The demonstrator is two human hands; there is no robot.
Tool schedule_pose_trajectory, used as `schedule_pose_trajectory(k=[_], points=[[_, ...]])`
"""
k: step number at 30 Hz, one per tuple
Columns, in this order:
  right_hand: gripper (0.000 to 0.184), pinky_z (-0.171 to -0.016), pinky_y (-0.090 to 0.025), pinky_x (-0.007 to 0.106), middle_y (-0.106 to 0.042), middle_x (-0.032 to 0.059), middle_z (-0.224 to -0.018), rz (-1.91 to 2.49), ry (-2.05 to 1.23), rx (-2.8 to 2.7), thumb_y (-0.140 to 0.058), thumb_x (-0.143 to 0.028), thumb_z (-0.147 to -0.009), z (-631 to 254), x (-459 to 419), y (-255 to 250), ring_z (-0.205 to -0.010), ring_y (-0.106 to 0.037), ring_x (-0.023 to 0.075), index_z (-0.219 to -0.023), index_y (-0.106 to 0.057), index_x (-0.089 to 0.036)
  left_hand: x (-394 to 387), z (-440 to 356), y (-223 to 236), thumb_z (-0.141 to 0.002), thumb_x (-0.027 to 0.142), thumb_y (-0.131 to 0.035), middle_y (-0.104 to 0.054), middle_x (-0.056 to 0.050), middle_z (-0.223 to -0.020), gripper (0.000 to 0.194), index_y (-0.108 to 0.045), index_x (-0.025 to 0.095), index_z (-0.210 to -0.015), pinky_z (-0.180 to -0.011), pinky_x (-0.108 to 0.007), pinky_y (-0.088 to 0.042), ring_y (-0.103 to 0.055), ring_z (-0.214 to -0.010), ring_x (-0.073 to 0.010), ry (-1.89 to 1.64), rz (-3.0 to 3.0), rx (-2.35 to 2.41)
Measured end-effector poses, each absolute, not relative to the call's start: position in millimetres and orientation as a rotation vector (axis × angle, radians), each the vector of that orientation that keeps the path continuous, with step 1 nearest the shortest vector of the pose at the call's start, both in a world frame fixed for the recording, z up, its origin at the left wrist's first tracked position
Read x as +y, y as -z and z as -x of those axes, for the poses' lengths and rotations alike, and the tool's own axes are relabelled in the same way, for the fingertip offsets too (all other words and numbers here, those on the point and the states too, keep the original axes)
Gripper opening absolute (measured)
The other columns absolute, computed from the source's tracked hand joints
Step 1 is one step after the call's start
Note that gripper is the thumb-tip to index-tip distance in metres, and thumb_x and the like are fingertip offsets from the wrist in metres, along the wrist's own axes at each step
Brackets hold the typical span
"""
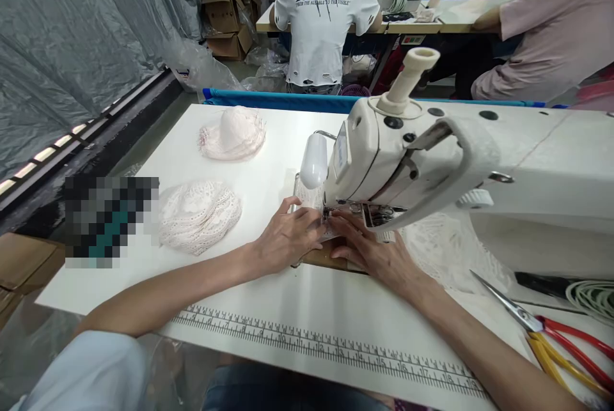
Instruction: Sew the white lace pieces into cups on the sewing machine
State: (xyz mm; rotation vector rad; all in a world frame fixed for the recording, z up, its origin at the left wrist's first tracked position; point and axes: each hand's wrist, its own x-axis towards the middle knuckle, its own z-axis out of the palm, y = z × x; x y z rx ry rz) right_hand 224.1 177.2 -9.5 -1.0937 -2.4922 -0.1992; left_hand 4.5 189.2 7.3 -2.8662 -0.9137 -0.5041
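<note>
White lace (308,196) lies under the needle area of a white sewing machine (460,171). My left hand (289,236) is at the left of the presser foot, its fingers closed on the lace. From the other side my right hand (377,253) reaches under the machine head, fingertips bent onto the same lace close to the needle. The fingers and machine head hide most of the fabric's edge and the needle tip. More lace (448,248) spreads beneath the machine arm, right of my right hand.
A lace bundle (199,216) and a pinkish-white lace piece (233,134) lie on the left of the white table (254,296). Scissors (532,320) with red and yellow handles rest at right. A printed ruler (330,348) runs along the front edge. Two people sit beyond.
</note>
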Motion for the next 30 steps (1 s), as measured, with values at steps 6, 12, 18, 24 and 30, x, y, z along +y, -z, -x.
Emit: schedule_pose_trajectory(k=[6, 12, 18, 24, 30], points=[[0.036, -0.080, -0.043, 0.041, -0.067, 0.0107, -0.107, 1.097, 0.222, -2.512, -0.057, -0.041, -0.086, -225.4, 173.7, 10.5, -0.092, -0.061, 0.0257, -0.116, -0.060, -0.021, 190.6, -3.1, -5.5, -0.094, 0.026, -0.042, -0.060, -0.005, -0.106, 0.023, -0.052, 0.019, -0.114, -0.096, -0.041, -0.030, -0.057, -0.094, -0.0151, 0.485, 2.855, -0.927], [0.034, -0.080, -0.044, 0.040, -0.070, 0.0108, -0.102, 0.933, 0.223, -2.537, -0.052, -0.039, -0.090, -225.0, 164.8, 8.2, -0.088, -0.063, 0.0225, -0.114, -0.060, -0.016, 179.3, -4.6, -8.1, -0.093, 0.020, -0.045, -0.061, -0.009, -0.104, 0.017, -0.055, 0.012, -0.104, -0.098, -0.042, -0.031, -0.055, -0.101, -0.0176, 0.435, 2.855, -0.882], [0.031, -0.079, -0.042, 0.038, -0.071, 0.0094, -0.098, 0.919, 0.178, -2.510, -0.050, -0.037, -0.091, -223.8, 161.5, 4.9, -0.074, -0.064, 0.0177, -0.107, -0.061, -0.012, 172.4, -5.7, -9.3, -0.094, 0.019, -0.042, -0.063, -0.006, -0.093, 0.017, -0.057, 0.012, -0.090, -0.089, -0.038, -0.037, -0.058, -0.089, -0.0154, 0.438, 2.827, -0.847], [0.032, -0.089, -0.033, 0.045, -0.072, 0.0098, -0.088, 0.971, 0.264, -2.485, -0.047, -0.037, -0.093, -224.5, 164.4, 5.9, -0.073, -0.063, 0.0193, -0.109, -0.060, -0.013, 177.7, -5.4, -7.2, -0.094, 0.019, -0.041, -0.062, -0.006, -0.095, 0.017, -0.057, 0.013, -0.095, -0.091, -0.038, -0.036, -0.057, -0.089, -0.0153, 0.442, 2.805, -0.887], [0.032, -0.090, -0.028, 0.048, -0.071, 0.0129, -0.097, 1.036, 0.264, -2.449, -0.043, -0.036, -0.095, -225.4, 168.4, 6.4, -0.084, -0.062, 0.0232, -0.115, -0.055, -0.014, 187.0, -4.4, -4.7, -0.093, 0.028, -0.043, -0.060, -0.007, -0.104, 0.022, -0.055, 0.014, -0.107, -0.099, -0.042, -0.033, -0.056, -0.100, -0.0202, 0.390, 2.770, -0.964]])
